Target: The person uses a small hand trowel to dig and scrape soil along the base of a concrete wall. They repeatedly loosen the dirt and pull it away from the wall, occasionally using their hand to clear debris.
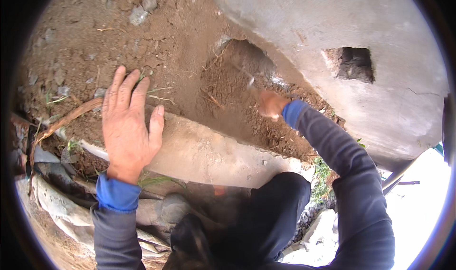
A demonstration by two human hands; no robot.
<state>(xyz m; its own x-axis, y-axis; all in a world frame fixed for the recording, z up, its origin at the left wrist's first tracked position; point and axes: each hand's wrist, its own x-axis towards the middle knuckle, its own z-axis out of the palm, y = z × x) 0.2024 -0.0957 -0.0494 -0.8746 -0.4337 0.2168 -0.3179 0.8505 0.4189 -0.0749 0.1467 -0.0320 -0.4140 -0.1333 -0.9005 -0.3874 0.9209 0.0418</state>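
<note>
My left hand (129, 125) lies flat on the brown soil (175, 75), fingers stretched out and thumb apart, beside the end of a concrete ledge (213, 153). Over a dug hollow (242, 56) at the foot of a grey wall, my right hand (271, 104) is closed and smeared by motion. A thin, pale glint shows just past its fingers, over the loose dirt; whether it belongs to something I hold is too blurred to tell. Crumbled earth lies around the right hand.
The smooth grey wall (299, 18) rises on the right, with a square hole (355, 65) in it. A brown root (71, 114) crosses the soil at left. Grey stones (138, 15) lie at the far left. White sacking (57, 198) is bunched at lower left, near my dark-trousered knee (285, 194).
</note>
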